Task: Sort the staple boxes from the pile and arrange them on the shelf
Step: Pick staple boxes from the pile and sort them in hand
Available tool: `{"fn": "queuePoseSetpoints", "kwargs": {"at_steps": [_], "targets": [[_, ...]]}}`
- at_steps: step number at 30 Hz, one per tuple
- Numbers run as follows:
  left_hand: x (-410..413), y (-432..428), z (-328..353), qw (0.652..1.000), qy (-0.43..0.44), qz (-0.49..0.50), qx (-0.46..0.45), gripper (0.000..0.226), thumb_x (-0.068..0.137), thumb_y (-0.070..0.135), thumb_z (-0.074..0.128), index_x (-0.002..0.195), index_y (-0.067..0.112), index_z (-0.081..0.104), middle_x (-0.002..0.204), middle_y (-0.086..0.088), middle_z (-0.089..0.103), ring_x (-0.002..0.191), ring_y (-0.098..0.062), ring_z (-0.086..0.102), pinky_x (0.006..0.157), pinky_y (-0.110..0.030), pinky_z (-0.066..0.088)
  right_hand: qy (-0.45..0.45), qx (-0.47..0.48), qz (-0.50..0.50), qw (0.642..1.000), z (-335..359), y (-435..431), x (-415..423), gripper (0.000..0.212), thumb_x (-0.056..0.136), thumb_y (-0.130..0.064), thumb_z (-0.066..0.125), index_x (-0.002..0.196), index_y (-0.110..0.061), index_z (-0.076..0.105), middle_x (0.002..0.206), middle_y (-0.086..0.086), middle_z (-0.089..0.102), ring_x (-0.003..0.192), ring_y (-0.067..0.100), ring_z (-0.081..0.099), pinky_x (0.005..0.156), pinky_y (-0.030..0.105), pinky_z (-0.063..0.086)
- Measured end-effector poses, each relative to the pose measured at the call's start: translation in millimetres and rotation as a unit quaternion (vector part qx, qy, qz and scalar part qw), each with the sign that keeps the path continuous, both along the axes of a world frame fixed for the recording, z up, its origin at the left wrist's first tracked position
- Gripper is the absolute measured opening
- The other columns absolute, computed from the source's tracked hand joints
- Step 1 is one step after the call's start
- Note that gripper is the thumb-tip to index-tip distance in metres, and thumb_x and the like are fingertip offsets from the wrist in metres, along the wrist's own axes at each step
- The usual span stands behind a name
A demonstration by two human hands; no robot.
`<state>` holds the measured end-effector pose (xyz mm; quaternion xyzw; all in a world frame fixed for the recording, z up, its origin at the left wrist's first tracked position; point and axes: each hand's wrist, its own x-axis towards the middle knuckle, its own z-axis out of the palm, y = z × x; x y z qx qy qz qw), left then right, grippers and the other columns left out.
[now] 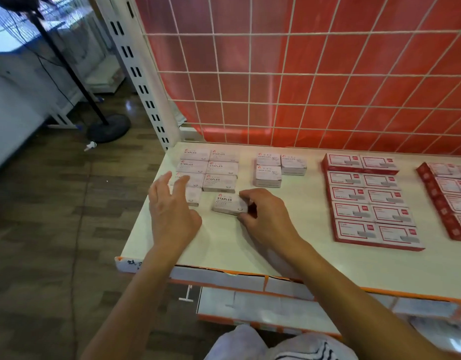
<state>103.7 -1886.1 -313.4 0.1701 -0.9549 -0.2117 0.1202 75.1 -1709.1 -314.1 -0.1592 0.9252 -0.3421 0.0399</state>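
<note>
On the cream shelf [224,242] lie several white staple boxes [210,167] in two columns at the back left. My right hand [265,216] grips one white staple box [228,203] by its right end, flat on the shelf just below the right column. My left hand [171,209] hovers with straight, spread fingers over the lower left boxes, partly covering one box [194,196].
White paper clip boxes [268,170] sit in the shelf's middle. Red-and-white boxes [367,198] lie in two columns to the right, more red boxes [450,198] at the far right. A red panel with wire grid [302,74] backs the shelf. A fan stand [107,128] stands on the floor left.
</note>
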Motion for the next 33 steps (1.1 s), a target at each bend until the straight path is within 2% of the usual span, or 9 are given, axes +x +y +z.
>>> {"fn": "queuePoseSetpoints", "kwargs": {"at_steps": [3, 6, 12, 20, 26, 30, 33], "targets": [[-2, -7, 2, 0.997, -0.051, 0.026, 0.045, 0.073, 0.080, 0.006, 0.062, 0.145, 0.020, 0.030, 0.148, -0.010, 0.032, 0.135, -0.027, 0.025, 0.110, -0.040, 0.029, 0.014, 0.007, 0.007, 1.000, -1, -11, 0, 0.040, 0.085, -0.015, 0.065, 0.123, -0.010, 0.057, 0.121, 0.007, 0.055, 0.109, 0.020, 0.050, 0.081, 0.009, 0.026], [-4, -10, 4, 0.996, -0.065, 0.022, 0.063, 0.072, 0.082, 0.007, 0.060, 0.145, 0.020, 0.027, 0.139, -0.009, 0.042, 0.126, -0.027, 0.034, 0.105, -0.038, 0.033, 0.018, 0.003, -0.003, 1.000, -1, -19, -1, 0.037, 0.085, -0.013, 0.063, 0.121, -0.009, 0.057, 0.121, 0.006, 0.051, 0.108, 0.021, 0.050, 0.079, 0.009, 0.024], [-10, -15, 3, 0.997, -0.061, 0.011, 0.046, 0.065, 0.084, 0.012, 0.060, 0.143, 0.018, 0.031, 0.134, -0.008, 0.048, 0.120, -0.027, 0.039, 0.100, -0.038, 0.036, 0.018, 0.015, -0.010, 1.000, 1, -27, -5, 0.031, 0.087, -0.016, 0.063, 0.118, -0.011, 0.055, 0.122, 0.005, 0.049, 0.106, 0.020, 0.052, 0.082, 0.014, 0.032], [-13, -15, 0, 0.998, -0.062, 0.008, 0.030, 0.063, 0.085, 0.017, 0.060, 0.141, 0.020, 0.032, 0.132, -0.007, 0.049, 0.116, -0.026, 0.040, 0.096, -0.037, 0.038, 0.009, 0.005, -0.015, 1.000, 2, -31, -7, 0.026, 0.088, -0.016, 0.062, 0.113, -0.012, 0.055, 0.117, 0.006, 0.051, 0.100, 0.021, 0.054, 0.074, 0.016, 0.031], [-13, -15, 0, 0.998, -0.061, 0.007, 0.027, 0.061, 0.086, 0.018, 0.061, 0.141, 0.020, 0.032, 0.131, -0.007, 0.050, 0.115, -0.026, 0.041, 0.096, -0.037, 0.038, 0.010, -0.001, -0.021, 1.000, 0, -32, -7, 0.021, 0.088, -0.016, 0.061, 0.108, -0.011, 0.055, 0.111, 0.006, 0.054, 0.095, 0.021, 0.053, 0.072, 0.020, 0.033], [-12, -12, 1, 0.998, -0.058, 0.009, 0.025, 0.061, 0.087, 0.017, 0.060, 0.141, 0.018, 0.032, 0.132, -0.008, 0.050, 0.116, -0.026, 0.041, 0.097, -0.037, 0.037, 0.016, 0.001, -0.023, 1.000, -2, -33, -8, 0.019, 0.088, -0.016, 0.060, 0.104, -0.010, 0.056, 0.106, 0.008, 0.056, 0.093, 0.023, 0.055, 0.073, 0.027, 0.039], [-11, -11, 2, 0.998, -0.053, 0.005, 0.027, 0.060, 0.087, 0.017, 0.061, 0.141, 0.017, 0.033, 0.132, -0.008, 0.050, 0.116, -0.026, 0.041, 0.097, -0.037, 0.037, 0.014, 0.004, -0.024, 1.000, -3, -33, -7, 0.019, 0.087, -0.016, 0.061, 0.104, -0.010, 0.056, 0.107, 0.008, 0.056, 0.093, 0.022, 0.055, 0.074, 0.023, 0.037]]}}
